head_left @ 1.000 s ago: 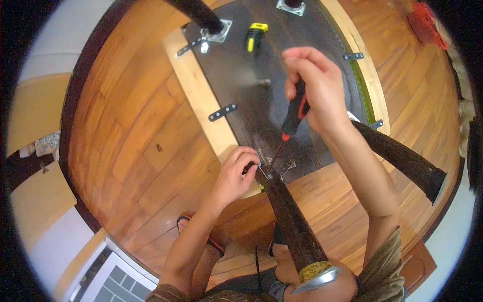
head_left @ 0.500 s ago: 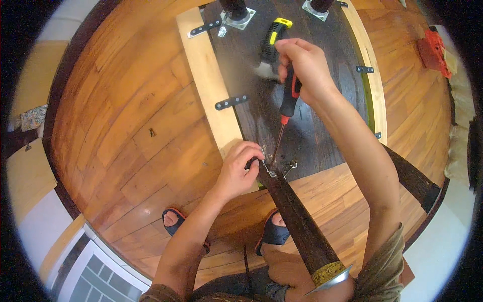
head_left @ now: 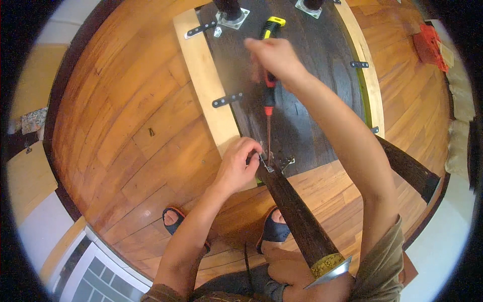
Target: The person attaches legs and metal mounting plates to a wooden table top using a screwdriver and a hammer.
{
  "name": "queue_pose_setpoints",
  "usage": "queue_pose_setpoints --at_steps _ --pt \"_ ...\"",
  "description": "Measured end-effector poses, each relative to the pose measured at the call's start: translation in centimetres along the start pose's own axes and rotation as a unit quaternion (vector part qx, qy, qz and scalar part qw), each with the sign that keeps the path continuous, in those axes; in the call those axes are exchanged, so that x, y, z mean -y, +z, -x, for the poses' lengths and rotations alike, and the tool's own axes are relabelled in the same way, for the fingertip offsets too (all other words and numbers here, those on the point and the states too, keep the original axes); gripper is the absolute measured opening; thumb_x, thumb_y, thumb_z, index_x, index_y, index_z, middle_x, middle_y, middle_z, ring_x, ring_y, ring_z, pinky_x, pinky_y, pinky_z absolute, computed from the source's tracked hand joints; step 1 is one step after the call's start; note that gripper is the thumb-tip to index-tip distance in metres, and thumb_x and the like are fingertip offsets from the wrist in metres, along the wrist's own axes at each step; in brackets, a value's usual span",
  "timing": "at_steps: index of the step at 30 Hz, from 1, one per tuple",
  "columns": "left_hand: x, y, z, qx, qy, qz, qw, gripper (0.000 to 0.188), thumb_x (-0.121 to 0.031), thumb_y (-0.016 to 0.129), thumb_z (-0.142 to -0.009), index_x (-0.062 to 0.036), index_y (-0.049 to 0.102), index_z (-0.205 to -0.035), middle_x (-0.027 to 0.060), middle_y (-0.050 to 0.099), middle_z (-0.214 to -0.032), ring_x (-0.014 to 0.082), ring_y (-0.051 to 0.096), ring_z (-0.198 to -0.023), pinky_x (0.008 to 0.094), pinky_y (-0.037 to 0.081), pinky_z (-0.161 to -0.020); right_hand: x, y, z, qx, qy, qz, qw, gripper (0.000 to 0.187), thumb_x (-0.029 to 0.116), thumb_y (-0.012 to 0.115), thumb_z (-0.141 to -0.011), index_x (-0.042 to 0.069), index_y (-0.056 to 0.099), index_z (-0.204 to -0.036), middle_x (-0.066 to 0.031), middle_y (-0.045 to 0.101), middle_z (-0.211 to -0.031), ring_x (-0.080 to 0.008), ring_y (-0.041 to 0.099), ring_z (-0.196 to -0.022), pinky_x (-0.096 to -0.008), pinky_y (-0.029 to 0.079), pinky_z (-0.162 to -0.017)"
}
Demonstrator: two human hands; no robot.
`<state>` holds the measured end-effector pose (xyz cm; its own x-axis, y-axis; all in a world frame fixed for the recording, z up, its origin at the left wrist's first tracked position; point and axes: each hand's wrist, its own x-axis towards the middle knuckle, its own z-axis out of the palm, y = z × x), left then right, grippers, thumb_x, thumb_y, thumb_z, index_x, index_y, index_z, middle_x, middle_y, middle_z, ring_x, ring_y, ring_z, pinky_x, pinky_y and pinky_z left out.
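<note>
My right hand (head_left: pixel 277 59) is closed round the handle of a screwdriver (head_left: pixel 268 103) with a black and red grip. Its shaft slants down to a metal mounting plate (head_left: pixel 270 168) at the near end of the dark tabletop underside (head_left: pixel 312 108). My left hand (head_left: pixel 237 165) pinches the plate's left edge beside the screwdriver tip. A dark wooden table leg (head_left: pixel 298 216) runs from this plate toward me, ending in a silver flared foot (head_left: pixel 329 274). Partly behind my right hand lies a hammer (head_left: pixel 274 22) with a black and yellow handle.
Two dark legs on square metal plates (head_left: pixel 234 19) (head_left: pixel 308 8) stand at the far end. Another leg (head_left: pixel 410 168) juts out right. Black joining strips (head_left: pixel 227 99) bridge pale wooden side rails (head_left: pixel 204 75). A red container (head_left: pixel 430 48) sits on the wooden floor far right.
My right hand and the screwdriver handle have swung left, so the shaft is closer to upright. My left hand keeps its place at the plate. The whole view has shifted slightly.
</note>
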<state>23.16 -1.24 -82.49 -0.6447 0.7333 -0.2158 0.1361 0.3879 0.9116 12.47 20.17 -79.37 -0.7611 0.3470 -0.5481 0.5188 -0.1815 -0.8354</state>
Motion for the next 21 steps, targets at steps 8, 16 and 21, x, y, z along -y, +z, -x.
queue_pose_setpoints --at_steps 8,16,21 --pt "-0.8 0.1 -0.2 0.045 -0.084 0.037 0.995 0.008 -0.003 0.052 -0.082 -0.0014 0.056 -0.089 0.0089 0.054 -0.090 0.0222 0.054 -0.089 0.0305 0.044 -0.078 2.2 -1.4 -1.3 0.088 -0.122 0.555 0.818 0.042 0.044 0.055 -0.079 0.003 0.065 -0.080 -0.0137 0.064 -0.074 -0.0243 0.065 -0.073 -0.0365 0.051 -0.069" --pt "-0.1 0.6 -0.2 0.018 -0.022 0.101 0.994 0.012 -0.008 0.056 -0.083 -0.0038 0.067 -0.087 0.0094 0.054 -0.083 0.0224 0.054 -0.075 0.0301 0.045 -0.068 4.0 -1.7 -0.3 0.266 -0.047 0.400 0.876 0.031 0.032 0.058 -0.080 0.002 0.063 -0.083 -0.0118 0.063 -0.071 -0.0205 0.063 -0.065 -0.0379 0.051 -0.066" --pt "0.0 0.4 -0.3 0.084 -0.064 0.115 0.988 0.016 -0.012 0.054 -0.089 -0.0027 0.067 -0.091 0.0077 0.053 -0.090 0.0221 0.051 -0.093 0.0315 0.041 -0.085 3.5 -1.4 -0.3 0.127 -0.162 0.632 0.747 0.046 0.047 0.058 -0.078 0.006 0.065 -0.097 -0.0151 0.067 -0.091 -0.0303 0.065 -0.086 -0.0410 0.052 -0.072"
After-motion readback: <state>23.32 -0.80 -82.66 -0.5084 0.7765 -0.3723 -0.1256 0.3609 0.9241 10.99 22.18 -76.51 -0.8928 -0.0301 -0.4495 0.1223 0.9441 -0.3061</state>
